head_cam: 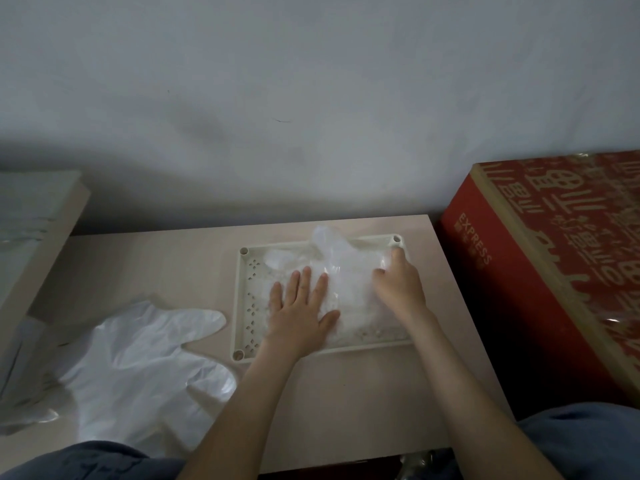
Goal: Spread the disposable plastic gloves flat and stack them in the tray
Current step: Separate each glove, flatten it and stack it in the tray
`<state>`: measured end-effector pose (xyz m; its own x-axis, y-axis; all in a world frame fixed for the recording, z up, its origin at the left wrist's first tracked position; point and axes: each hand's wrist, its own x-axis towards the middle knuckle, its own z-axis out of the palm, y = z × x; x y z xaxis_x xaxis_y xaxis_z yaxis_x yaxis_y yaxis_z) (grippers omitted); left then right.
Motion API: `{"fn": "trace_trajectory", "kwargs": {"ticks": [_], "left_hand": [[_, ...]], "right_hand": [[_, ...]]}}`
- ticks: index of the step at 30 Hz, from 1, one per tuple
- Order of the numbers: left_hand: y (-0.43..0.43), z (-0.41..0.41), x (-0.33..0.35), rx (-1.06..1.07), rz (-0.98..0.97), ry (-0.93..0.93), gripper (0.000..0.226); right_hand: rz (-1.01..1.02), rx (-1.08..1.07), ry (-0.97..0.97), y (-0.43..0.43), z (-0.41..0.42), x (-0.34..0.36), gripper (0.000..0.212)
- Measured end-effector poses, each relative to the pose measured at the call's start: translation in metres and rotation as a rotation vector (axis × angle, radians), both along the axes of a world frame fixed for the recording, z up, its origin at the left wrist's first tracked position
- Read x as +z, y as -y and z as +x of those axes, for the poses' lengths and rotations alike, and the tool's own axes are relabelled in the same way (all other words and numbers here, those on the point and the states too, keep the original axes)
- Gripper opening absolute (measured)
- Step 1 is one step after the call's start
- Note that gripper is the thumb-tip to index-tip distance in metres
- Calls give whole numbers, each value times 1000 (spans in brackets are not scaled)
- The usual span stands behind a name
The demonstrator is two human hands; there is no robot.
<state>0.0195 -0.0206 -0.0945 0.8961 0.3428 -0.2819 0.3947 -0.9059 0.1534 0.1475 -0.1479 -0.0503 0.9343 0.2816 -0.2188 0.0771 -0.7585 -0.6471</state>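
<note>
We see thin, crinkly, semi-clear plastic gloves (349,271), a matt cream plastic tray (242,306) w/ cut-outs, pale matt wood-grain desk (346,393), glossy film-wrapped red cardboard box (540,271).

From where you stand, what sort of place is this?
Probably a room in a home, not a workshop: a small pale table against a plain white wall, a red carton printed EXPRESS beside it, and loose plastic gloves lying on the table.
</note>
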Motion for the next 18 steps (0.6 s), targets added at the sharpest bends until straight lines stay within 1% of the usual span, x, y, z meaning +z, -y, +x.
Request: {"fn": "trace_trajectory", "kwargs": {"ticks": [1, 2, 4, 6, 10, 12, 15, 18], "left_hand": [[0, 0, 1, -2, 1, -5, 68], [0, 0, 1, -4, 3, -9, 68], [0, 0, 3, -8, 12, -11, 67], [0, 1, 4, -6, 8, -5, 68], [-3, 2, 4, -19, -3, -28, 67], [-5, 1, 4, -25, -5, -29, 66], [-5, 3, 4, -27, 13, -20, 67], [-6, 4, 3, -27, 6, -31, 68]], "right_hand": [[44, -8, -20, -4, 3, 5, 61], [66, -11, -37, -8, 7, 10, 55], [38, 39, -74, -15, 16, 18, 44], [6, 114, -122, -22, 22, 26, 38], [50, 166, -201, -31, 30, 33, 34], [-14, 241, -273, -37, 33, 38, 39], [-179, 291, -320, -48, 36, 45, 48], [-377, 363, -346, -64, 35, 52, 42]]}}
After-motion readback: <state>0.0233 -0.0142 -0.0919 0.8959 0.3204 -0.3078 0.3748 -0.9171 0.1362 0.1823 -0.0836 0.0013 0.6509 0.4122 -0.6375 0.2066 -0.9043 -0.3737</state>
